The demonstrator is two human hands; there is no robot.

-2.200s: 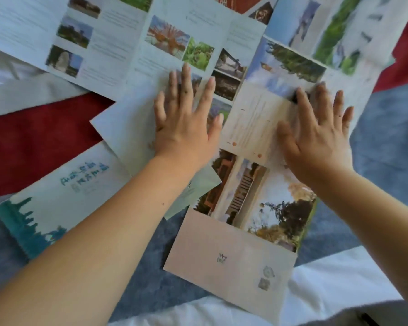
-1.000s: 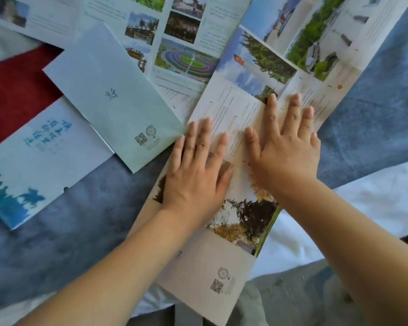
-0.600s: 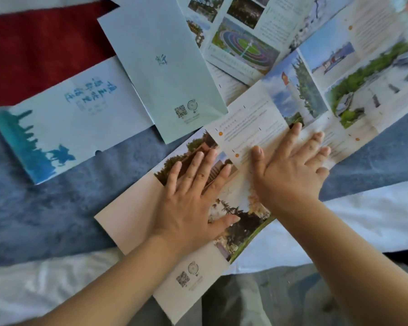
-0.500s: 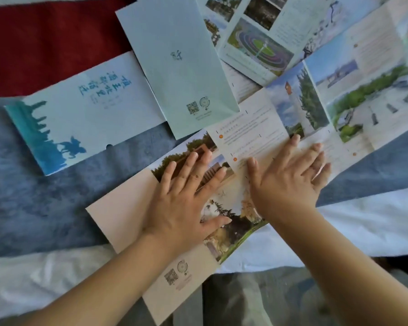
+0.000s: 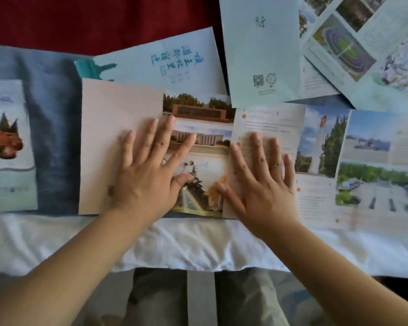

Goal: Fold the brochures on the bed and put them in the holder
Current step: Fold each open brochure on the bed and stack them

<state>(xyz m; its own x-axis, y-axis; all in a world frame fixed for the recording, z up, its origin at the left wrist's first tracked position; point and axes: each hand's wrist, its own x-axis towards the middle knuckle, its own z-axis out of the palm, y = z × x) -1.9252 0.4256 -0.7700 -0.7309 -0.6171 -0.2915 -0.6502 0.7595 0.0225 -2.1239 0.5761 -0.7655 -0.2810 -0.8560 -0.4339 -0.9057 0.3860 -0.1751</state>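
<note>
A long unfolded brochure [image 5: 320,147] with photo panels lies flat along the near edge of the bed. My left hand [image 5: 149,170] presses flat on its pale pink end panel and building photo, fingers spread. My right hand [image 5: 262,177] presses flat on the adjoining text panel, fingers straight. A pale blue card piece with blue writing [image 5: 172,60] lies behind it, partly covered by the long brochure. A pale green brochure [image 5: 259,48], one panel showing, lies at the upper middle. The holder cannot be identified for certain.
Another open brochure [image 5: 344,43] with a stadium photo lies at the upper right. A leaflet [image 5: 7,147] with a brown shape sits at the left edge. Beneath are a blue blanket [image 5: 54,128], red cloth [image 5: 92,17] and a white sheet [image 5: 186,245].
The long brochure has been turned from diagonal to parallel with the bed's edge under both flat hands. The view has shifted, bringing the left leaflet into sight.
</note>
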